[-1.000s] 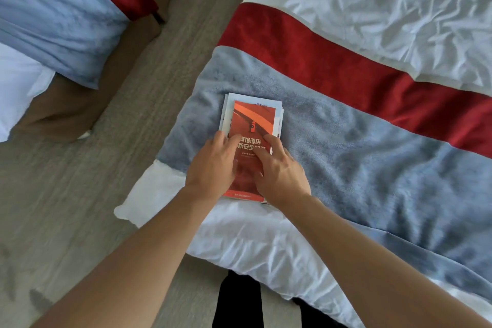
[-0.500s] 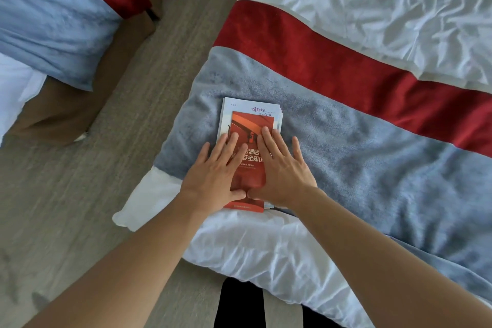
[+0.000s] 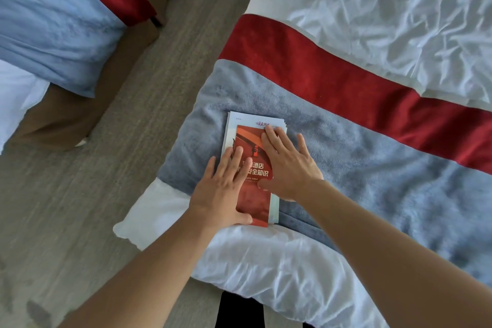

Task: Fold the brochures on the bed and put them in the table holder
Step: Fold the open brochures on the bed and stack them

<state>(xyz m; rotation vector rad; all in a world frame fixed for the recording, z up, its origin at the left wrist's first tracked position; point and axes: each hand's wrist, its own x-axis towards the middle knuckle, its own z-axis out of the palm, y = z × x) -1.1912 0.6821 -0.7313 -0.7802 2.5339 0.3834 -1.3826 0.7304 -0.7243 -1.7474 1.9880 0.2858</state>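
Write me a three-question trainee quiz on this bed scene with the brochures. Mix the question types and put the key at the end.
1. True or false: the red brochure lies on top of a stack of pale brochures.
2. Multiple choice: what does the stack rest on? A) the red band B) the grey blanket C) the wooden floor
3. Short answer: how are the left hand and the right hand placed on the red brochure?

Key
1. True.
2. B.
3. Both lie flat, palms down with fingers spread, pressing on it; neither hand grips anything.
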